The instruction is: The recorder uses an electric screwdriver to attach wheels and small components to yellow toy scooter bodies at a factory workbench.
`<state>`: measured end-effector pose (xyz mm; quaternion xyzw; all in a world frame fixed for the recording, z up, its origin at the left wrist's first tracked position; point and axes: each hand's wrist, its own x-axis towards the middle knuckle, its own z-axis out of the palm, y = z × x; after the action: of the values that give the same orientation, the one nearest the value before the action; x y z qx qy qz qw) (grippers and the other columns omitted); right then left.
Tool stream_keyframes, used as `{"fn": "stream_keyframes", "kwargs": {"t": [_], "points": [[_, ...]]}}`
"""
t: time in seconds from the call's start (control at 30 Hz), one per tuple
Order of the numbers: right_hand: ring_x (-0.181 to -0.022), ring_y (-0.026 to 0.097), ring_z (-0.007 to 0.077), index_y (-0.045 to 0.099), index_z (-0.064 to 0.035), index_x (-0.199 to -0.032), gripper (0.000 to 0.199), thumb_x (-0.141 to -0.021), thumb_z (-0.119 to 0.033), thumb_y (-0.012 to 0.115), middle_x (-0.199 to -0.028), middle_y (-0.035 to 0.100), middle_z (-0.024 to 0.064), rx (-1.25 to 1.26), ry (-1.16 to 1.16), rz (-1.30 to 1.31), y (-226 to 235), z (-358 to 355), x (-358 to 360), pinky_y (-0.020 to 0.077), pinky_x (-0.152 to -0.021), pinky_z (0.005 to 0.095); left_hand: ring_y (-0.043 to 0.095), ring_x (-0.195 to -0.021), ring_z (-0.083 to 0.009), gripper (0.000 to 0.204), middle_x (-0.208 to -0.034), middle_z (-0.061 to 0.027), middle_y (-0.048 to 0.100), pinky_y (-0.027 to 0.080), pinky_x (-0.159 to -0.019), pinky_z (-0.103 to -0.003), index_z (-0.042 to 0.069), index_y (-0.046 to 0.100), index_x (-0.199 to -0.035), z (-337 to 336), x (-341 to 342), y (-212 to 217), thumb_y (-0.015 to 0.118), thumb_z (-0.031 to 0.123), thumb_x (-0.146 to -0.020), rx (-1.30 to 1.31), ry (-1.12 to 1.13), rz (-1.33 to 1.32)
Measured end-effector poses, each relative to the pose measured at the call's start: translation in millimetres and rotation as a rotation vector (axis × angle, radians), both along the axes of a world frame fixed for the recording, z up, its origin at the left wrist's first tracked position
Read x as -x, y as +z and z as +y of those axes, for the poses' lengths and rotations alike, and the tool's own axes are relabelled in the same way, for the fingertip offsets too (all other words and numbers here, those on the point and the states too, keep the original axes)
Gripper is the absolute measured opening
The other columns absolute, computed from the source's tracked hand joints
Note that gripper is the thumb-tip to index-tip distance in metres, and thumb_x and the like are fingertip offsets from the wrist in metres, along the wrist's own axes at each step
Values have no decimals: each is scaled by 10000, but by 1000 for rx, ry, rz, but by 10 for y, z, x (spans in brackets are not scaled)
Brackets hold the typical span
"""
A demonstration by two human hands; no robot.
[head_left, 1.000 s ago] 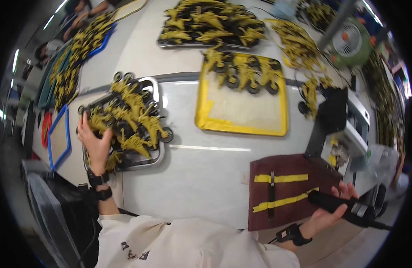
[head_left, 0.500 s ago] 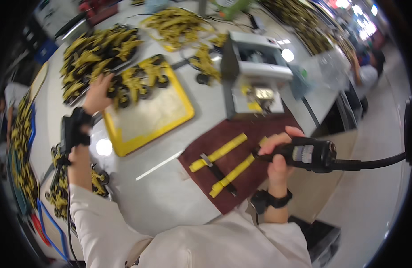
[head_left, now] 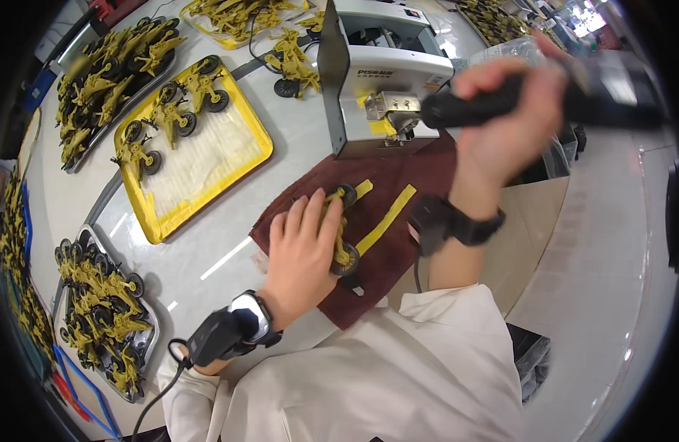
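Note:
My left hand [head_left: 299, 247] lies over a yellow-and-black toy motorcycle [head_left: 341, 239], holding it down on a dark red cloth [head_left: 384, 272]. Its fingers hide much of the toy; the wheels show past them. Two yellow strips [head_left: 387, 217] lie on the cloth, one partly under the toy. In my raised right hand [head_left: 512, 110] is a black electric screwdriver [head_left: 476, 107], its rear end blurred. The screwdriver's front end is at the metal outlet [head_left: 398, 110] of a grey screw feeder [head_left: 384, 66]. Whether its tip touches the outlet, I cannot tell.
A yellow-edged tray [head_left: 207, 199] with several toy motorcycles stands left of the cloth. Metal trays of more of them are at the far left [head_left: 96, 132] and near left [head_left: 154, 335]. Loose yellow parts [head_left: 291, 62] lie behind, by the feeder.
My left hand has come from the yellow-edged tray to the cloth, with a toy motorcycle now under it. My right hand has raised the screwdriver from the cloth to the feeder.

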<state>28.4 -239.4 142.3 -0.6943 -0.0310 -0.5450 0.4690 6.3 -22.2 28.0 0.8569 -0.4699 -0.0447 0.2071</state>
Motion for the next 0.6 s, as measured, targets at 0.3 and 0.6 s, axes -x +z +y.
{"fn": "stream_keyframes", "kwargs": {"t": [0.3, 0.6], "points": [[-439, 454, 168, 373, -9, -1157, 500, -861, -388, 512, -590, 473, 68, -239, 294, 236, -243, 274, 352, 392, -464, 311, 281, -1245, -360, 871, -1360, -177, 307, 212, -994, -499, 71, 371, -1320, 122, -173, 64, 754, 378, -601, -13, -155, 223], [-439, 468, 186, 314, -41, -1247, 701, -817, -571, 469, -623, 494, 61, -338, 622, 132, -546, 540, 750, 408, -501, 341, 337, -1209, -346, 797, -1278, -164, 385, 276, -952, -470, 95, 436, -1259, 82, -38, -124, 753, 303, -558, 193, -37, 172]]}}
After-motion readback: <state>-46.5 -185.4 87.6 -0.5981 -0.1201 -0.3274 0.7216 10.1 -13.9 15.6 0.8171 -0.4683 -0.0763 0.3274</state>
